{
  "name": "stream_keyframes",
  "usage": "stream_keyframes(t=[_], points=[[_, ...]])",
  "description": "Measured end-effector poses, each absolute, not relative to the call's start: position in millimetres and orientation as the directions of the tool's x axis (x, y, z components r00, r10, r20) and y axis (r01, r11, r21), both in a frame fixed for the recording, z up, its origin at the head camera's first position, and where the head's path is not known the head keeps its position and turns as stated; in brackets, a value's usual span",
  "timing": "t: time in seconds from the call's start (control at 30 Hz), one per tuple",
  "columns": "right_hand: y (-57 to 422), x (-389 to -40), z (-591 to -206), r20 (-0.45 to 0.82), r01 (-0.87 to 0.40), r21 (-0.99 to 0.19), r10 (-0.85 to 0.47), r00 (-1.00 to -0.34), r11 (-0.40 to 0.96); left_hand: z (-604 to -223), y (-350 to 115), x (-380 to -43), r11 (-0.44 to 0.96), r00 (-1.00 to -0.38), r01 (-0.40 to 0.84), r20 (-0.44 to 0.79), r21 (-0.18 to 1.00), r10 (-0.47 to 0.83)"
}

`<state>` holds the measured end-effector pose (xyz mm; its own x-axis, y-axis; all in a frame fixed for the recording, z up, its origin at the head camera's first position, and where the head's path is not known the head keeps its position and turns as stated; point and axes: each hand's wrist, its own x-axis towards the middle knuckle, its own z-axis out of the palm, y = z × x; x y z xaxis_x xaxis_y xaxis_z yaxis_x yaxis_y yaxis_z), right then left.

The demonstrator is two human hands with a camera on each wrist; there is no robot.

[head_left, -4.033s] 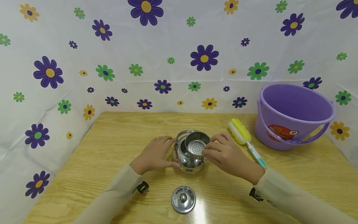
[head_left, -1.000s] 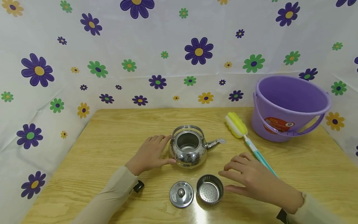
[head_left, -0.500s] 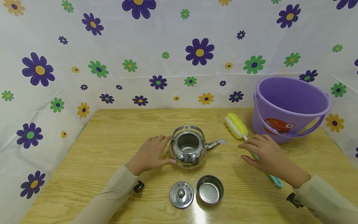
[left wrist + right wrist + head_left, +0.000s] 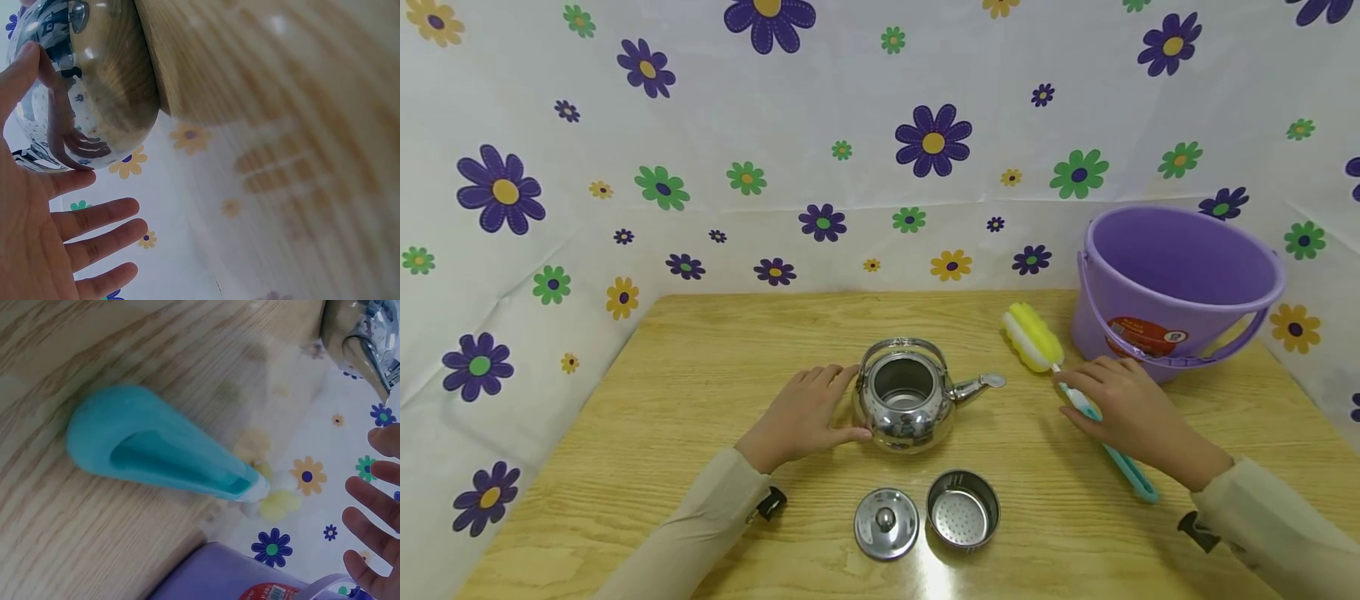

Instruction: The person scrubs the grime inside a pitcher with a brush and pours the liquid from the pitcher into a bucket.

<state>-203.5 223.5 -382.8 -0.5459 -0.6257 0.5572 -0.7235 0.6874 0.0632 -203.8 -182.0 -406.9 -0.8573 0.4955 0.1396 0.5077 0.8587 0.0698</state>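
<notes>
A shiny steel teapot point(image 4: 904, 408) stands upright and lidless, its handle raised and spout pointing right. My left hand point(image 4: 801, 417) rests against its left side. In the left wrist view, thumb and index finger touch the steel wall point(image 4: 106, 81) while the other fingers stretch out straight. My right hand point(image 4: 1123, 412) hovers at the handle of a sponge bottle brush point(image 4: 1036, 337), partly covering it. The right wrist view shows its fingers point(image 4: 372, 534) spread beyond the turquoise brush handle point(image 4: 162, 447). In front of the teapot lie its knobbed lid point(image 4: 887, 533) and perforated strainer point(image 4: 962, 515).
A purple bucket point(image 4: 1180, 283) stands at the back right, just behind the brush, its handle folded down at the front. A white flowered sheet point(image 4: 850, 100) hangs behind the wooden table point(image 4: 737, 333).
The strainer came out of the teapot and now sits beside the lid. My right hand then moved right and up to the brush handle. My left hand stays at the teapot.
</notes>
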Motion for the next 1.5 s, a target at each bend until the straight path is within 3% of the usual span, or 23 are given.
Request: stream_keyframes(t=[0.3,0.7,1.5], points=[[232,-212,-389,0.462,-0.69,0.059,-0.632,-0.622,0.722,-408,-182,-203,0.859,-0.86,0.505,0.127,0.083,0.493],[234,-215,-396,0.218,-0.572,-0.042,-0.552,-0.805,0.819,-409,-183,-202,0.855,-0.858,0.509,0.13,0.096,0.496],[229,-222,-404,0.063,-0.497,-0.194,-0.495,-0.867,0.846,-407,-183,-203,0.849,-0.856,0.514,0.133,0.123,0.499]])
